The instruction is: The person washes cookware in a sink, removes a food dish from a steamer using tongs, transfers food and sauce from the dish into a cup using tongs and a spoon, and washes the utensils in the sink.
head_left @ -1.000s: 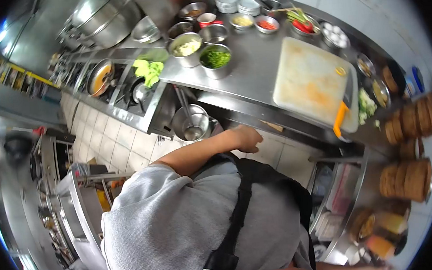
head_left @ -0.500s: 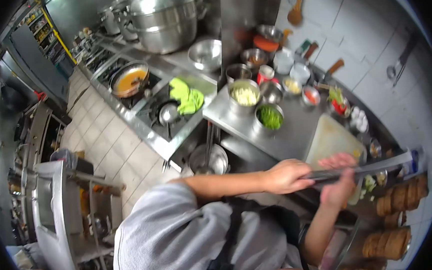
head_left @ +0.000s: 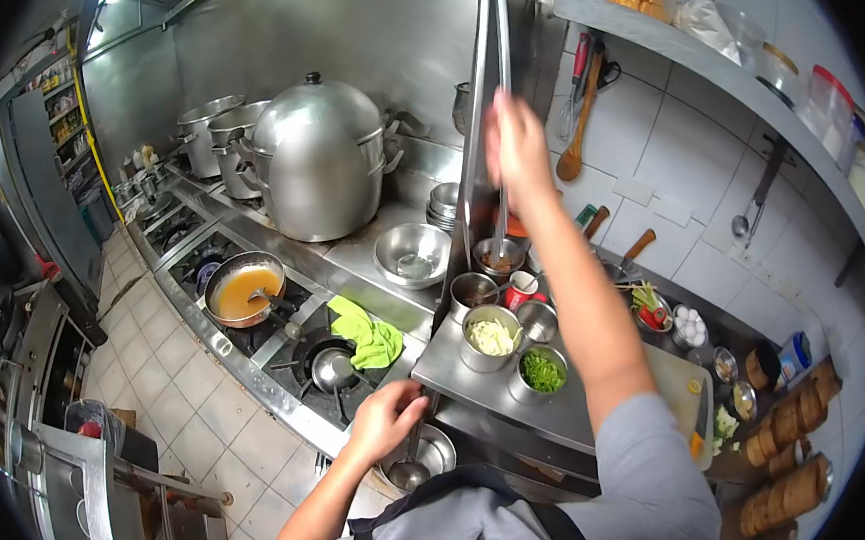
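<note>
My left hand (head_left: 390, 420), its fingers curled, is low at the stove's front edge, over the handle of a ladle (head_left: 408, 474) in a metal basin (head_left: 435, 448). Whether it grips that handle is hidden. My right hand (head_left: 517, 149) is raised in front of the metal partition (head_left: 474, 76), blurred, with fingers pointing up. A long metal strip or rod runs behind or through it, and I cannot tell if it is held. Below that arm stand a pot of pale chopped vegetable (head_left: 491, 336) and a pot of chopped greens (head_left: 542, 371).
A large lidded steamer (head_left: 320, 167) stands behind the burners. At left are a pan of orange liquid (head_left: 245, 293) and a green cloth (head_left: 367, 333). A cutting board (head_left: 676, 383) lies at right, below a wall shelf (head_left: 718, 54) and hanging utensils.
My hands have parted from the long blade they both held. The right hand has risen to the partition; the left has moved down and left to the stove edge. The view has turned upward.
</note>
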A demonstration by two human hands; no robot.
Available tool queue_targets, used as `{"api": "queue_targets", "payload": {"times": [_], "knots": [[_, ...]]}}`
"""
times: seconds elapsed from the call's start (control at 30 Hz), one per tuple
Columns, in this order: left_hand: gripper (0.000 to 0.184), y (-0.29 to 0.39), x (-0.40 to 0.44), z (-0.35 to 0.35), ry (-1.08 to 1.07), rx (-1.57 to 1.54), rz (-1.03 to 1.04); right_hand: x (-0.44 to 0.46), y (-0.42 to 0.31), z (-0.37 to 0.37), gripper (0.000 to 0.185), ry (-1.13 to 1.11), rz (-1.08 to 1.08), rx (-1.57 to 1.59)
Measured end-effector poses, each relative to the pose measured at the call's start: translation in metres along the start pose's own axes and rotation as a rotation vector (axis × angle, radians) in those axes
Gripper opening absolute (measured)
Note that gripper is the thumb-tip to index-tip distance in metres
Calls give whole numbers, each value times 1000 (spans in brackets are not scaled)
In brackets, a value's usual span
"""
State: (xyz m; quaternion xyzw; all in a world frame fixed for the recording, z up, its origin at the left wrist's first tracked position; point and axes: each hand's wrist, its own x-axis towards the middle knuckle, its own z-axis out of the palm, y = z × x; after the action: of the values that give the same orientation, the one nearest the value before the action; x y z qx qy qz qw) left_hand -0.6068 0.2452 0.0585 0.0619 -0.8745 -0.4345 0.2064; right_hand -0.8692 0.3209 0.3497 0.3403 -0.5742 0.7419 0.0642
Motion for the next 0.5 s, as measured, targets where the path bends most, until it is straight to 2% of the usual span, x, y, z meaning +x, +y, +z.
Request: {"api": "queue_targets", "payload": {"times": [0.1,0.17,0.33,0.43,0.5], "knots": [[30,-33,-54,-6,-73,108,-246,91,-20,17,41,-22,-80,61],[31,-59,-100,3,-126,139,-463,128,-22,22,41,-32,23,93],[37,-52,-179,16,1,82,-754,174,19,13,43,107,20,18],[35,-38,-183,11,81,98,-800,197,61,-14,51,320,55,-269],[33,-40,-179,-1,178,118,-744,226,102,-38,49,327,-54,-595]]}}
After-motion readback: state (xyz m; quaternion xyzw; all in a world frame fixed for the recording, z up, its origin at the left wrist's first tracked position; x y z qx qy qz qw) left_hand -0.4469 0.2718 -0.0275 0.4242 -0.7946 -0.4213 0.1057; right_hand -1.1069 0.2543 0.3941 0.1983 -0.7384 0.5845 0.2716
